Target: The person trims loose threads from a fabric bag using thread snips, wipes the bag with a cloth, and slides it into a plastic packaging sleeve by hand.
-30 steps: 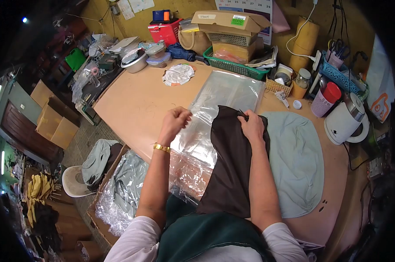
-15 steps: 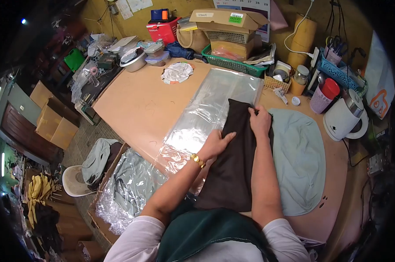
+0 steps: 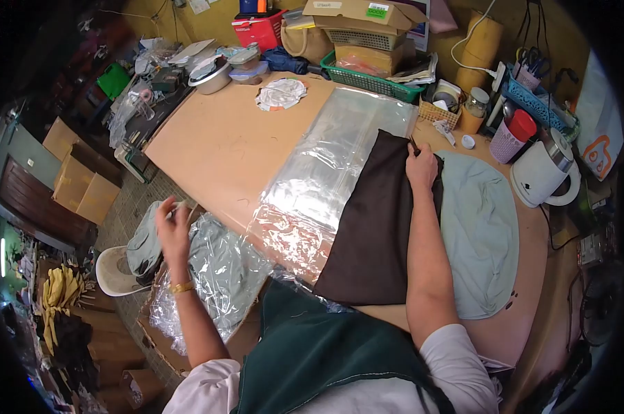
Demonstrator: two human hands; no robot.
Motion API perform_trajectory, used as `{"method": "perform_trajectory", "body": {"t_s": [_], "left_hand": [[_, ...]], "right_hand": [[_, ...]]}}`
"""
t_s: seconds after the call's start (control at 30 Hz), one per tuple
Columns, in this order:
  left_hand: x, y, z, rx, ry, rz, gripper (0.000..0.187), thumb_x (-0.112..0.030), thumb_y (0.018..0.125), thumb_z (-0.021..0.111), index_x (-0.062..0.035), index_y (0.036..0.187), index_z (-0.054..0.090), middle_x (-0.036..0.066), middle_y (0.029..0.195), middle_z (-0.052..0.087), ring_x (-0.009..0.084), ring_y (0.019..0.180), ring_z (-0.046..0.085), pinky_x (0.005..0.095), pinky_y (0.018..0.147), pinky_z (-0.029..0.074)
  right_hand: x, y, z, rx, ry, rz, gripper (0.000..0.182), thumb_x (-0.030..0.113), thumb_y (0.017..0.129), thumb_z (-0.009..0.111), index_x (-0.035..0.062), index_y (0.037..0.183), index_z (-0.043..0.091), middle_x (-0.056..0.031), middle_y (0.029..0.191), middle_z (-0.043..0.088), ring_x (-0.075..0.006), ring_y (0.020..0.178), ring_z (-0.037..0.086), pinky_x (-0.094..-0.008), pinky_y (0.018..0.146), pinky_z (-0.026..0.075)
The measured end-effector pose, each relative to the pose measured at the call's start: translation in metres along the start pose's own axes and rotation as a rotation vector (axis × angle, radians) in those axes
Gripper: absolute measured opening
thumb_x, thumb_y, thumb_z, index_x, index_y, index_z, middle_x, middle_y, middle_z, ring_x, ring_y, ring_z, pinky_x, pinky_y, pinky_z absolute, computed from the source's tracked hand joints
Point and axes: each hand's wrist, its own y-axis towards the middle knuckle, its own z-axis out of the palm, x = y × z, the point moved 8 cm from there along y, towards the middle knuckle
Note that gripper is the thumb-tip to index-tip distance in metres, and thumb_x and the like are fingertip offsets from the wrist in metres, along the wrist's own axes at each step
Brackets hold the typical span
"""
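Just in from the near edge of the table [image 3: 222,145], the dark brown cloth [image 3: 367,241] overlaps the right side of the clear plastic sheets [image 3: 305,172]. Handling it well calls for a flat near end and a tool tip held clear of the weave. The cloth looks smooth and matte, broad near, narrow far. Left, by the plastic-wrapped grey cloth [image 3: 222,259], the left hand [image 3: 174,228] hangs in the air, fingers parted; I cannot tell whether anything fine lies between them. Farther, the right hand [image 3: 422,169] rests at the brown cloth's far right corner, fingers curled around a small dark tool [image 3: 415,148], beside a pale grey-green cloth [image 3: 481,234].
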Motion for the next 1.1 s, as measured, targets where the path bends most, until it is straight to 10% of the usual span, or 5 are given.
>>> {"method": "perform_trajectory", "body": {"t_s": [0.07, 0.2, 0.43, 0.9, 1.1], "left_hand": [[0.005, -0.008, 0.07, 0.228, -0.108, -0.077, 0.052, -0.022, 0.093, 0.064, 0.0001, 0.136, 0.044, 0.014, 0.132, 0.051, 0.0251, 0.115, 0.055, 0.0351, 0.095, 0.048], [-0.102, -0.094, 0.239, 0.554, -0.527, -0.066, 0.097, -0.035, 0.082, 0.077, 0.0017, 0.149, 0.018, 0.018, 0.154, 0.023, 0.0312, 0.125, 0.045, 0.0383, 0.093, 0.047], [-0.123, -0.142, 0.257, 1.338, -0.127, -0.068, 0.046, -0.041, 0.095, 0.057, 0.0025, 0.1, 0.069, 0.011, 0.075, 0.066, 0.0174, 0.071, 0.058, 0.0336, 0.071, 0.048], [-0.084, -0.119, 0.167, 0.92, -0.744, -0.518, 0.044, -0.04, 0.101, 0.051, -0.0127, 0.067, 0.047, -0.009, 0.056, 0.035, 0.0025, 0.051, 0.028, 0.0216, 0.046, 0.024], [-0.088, -0.106, 0.177, 0.903, -0.865, -0.6, 0.045, -0.044, 0.099, 0.053, -0.0138, 0.066, 0.048, -0.008, 0.054, 0.037, 0.0025, 0.046, 0.028, 0.0206, 0.043, 0.021]], "right_hand": [[0.003, -0.003, -0.001, 0.007, -0.004, 0.008, 0.032, 0.034, 0.09, 0.063, 0.0026, 0.098, 0.061, -0.0234, 0.092, 0.068, -0.0421, 0.09, 0.064, -0.0491, 0.077, 0.049], [-0.004, -0.001, 0.0, -0.019, -0.004, -0.012, 0.035, 0.035, 0.09, 0.063, 0.0013, 0.1, 0.062, -0.0237, 0.095, 0.067, -0.0417, 0.092, 0.064, -0.0482, 0.079, 0.049], [-0.015, 0.0, -0.009, -0.03, -0.003, -0.043, 0.035, 0.034, 0.09, 0.064, 0.0, 0.101, 0.063, -0.0241, 0.095, 0.067, -0.0419, 0.093, 0.063, -0.0472, 0.081, 0.048], [0.042, -0.012, -0.028, 0.115, 0.197, -0.227, 0.038, 0.035, 0.088, 0.066, 0.0072, 0.114, 0.064, -0.0147, 0.104, 0.069, -0.0326, 0.101, 0.065, -0.0382, 0.086, 0.049], [0.165, -0.107, -0.062, 0.957, 0.328, -0.727, 0.031, 0.026, 0.086, 0.063, 0.0119, 0.113, 0.069, -0.0095, 0.11, 0.068, -0.0229, 0.104, 0.064, -0.0327, 0.088, 0.048]]}}
